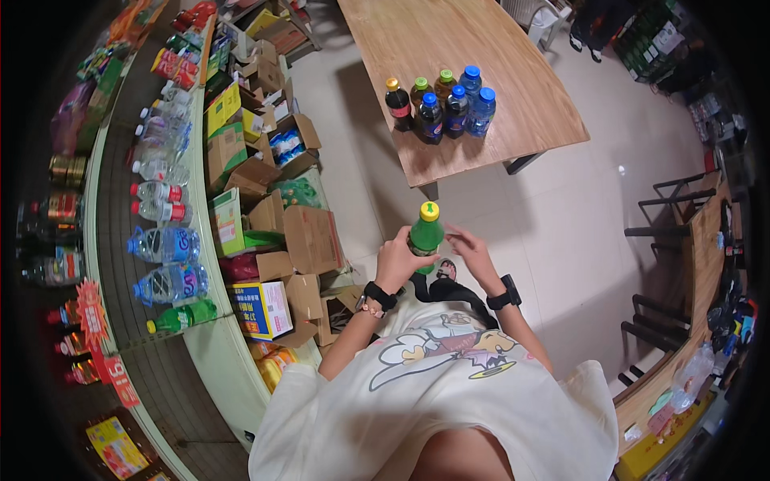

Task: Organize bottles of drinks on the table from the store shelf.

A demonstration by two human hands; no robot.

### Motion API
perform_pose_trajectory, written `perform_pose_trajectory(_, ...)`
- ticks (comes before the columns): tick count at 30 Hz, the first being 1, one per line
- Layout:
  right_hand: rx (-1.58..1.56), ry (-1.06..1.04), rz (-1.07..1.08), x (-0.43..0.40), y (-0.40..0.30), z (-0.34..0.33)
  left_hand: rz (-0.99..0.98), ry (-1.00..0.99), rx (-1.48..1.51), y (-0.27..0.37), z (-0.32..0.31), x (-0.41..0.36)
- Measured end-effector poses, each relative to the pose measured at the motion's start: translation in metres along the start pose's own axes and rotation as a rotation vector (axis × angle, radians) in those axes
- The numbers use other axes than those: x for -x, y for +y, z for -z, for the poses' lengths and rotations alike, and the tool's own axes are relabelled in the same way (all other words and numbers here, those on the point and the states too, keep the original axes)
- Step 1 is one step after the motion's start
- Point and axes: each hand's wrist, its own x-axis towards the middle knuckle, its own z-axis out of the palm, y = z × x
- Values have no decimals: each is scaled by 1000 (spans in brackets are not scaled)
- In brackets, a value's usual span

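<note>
A green plastic bottle with a yellow cap point(428, 231) is upright in front of my body, gripped around its lower part by my left hand point(397, 257). Just right of the bottle is my right hand point(468, 248), fingers apart and holding nothing; whether a fingertip touches the bottle cannot be told. Beyond them, on a wooden table point(517, 114), several drink bottles stand grouped near the corner: a dark one with an orange cap point(399, 107), blue-capped ones point(430, 120) and green-capped ones point(446, 84). A similar green bottle point(186, 315) lies on the shelf at left.
Shelving point(204, 367) with water bottles point(165, 243) runs along my left. Opened cardboard boxes point(313, 237) crowd its lower level. Black-legged stools point(659, 231) and another wooden table point(701, 288) are at right. A person point(598, 27) stands at the far right, near a white plastic chair point(538, 15).
</note>
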Motion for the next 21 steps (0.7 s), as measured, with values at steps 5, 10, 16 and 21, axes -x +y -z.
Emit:
perform_pose_trajectory(5, 74, -17, 108, -29, 4, -18, -70, 0, 18, -25, -3, -47)
perform_pose_trajectory(10, -223, -52, -250, -77, -9, -34, -98, -49, 39, -48, 7, -104)
perform_pose_trajectory(16, -420, -57, -464, -145, -37, -49, -119, 45, 209, -72, 20, -160)
perform_pose_trajectory(21, -571, -105, -489, -185, -33, -58, -130, 86, 229, -85, 36, -185)
